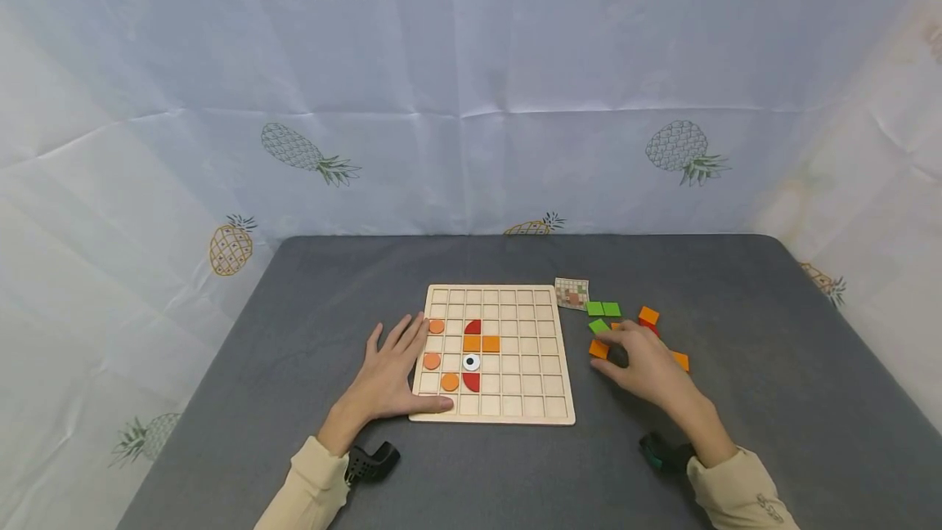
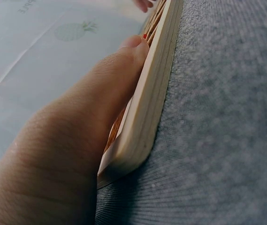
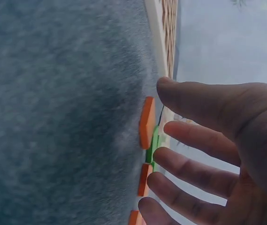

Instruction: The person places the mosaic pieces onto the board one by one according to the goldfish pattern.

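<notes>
A wooden grid board lies on the table with orange discs, orange squares, red quarter-round pieces and a white eye disc in its cells. My left hand rests spread along the board's left side, thumb over the near edge. Beyond the board's right side, my right hand hovers with bent fingers and thumb apart around an orange square tile. In the right wrist view that orange tile lies near the thumb and index tips, with no grip on it visible.
Green square tiles lie right of the board, with another green tile nearer. More orange tiles and a red piece sit around the right hand, partly hidden. A small printed card touches the board's far right corner. Patterned cloth hangs behind.
</notes>
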Motion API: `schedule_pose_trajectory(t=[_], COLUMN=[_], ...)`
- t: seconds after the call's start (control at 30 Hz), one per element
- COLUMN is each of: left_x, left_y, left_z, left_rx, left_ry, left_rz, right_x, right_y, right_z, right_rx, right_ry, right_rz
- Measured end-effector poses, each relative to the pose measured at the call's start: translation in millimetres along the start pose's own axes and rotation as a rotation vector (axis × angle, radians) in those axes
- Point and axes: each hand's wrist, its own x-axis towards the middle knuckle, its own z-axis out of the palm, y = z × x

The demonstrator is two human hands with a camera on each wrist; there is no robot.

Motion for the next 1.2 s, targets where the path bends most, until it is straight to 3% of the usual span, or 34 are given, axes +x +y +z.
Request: schedule_pose_trajectory(t=[0.2,1.2], left_x=[0.0,0.2], left_y=[-0.5,-0.4], left_z=[0.9,-0.1], left_rx=[0.004,-0.007], left_ry=[0.0,0.007], left_rz=[-0.001,0.008], right_x=[-3.1,4.1], right_y=[3.4,-1.3], right_z=[1.4,10.0], right_rx=[0.011,-0.013], right_ry=[-0.047,-0.04], right_rz=[0.039,0.064])
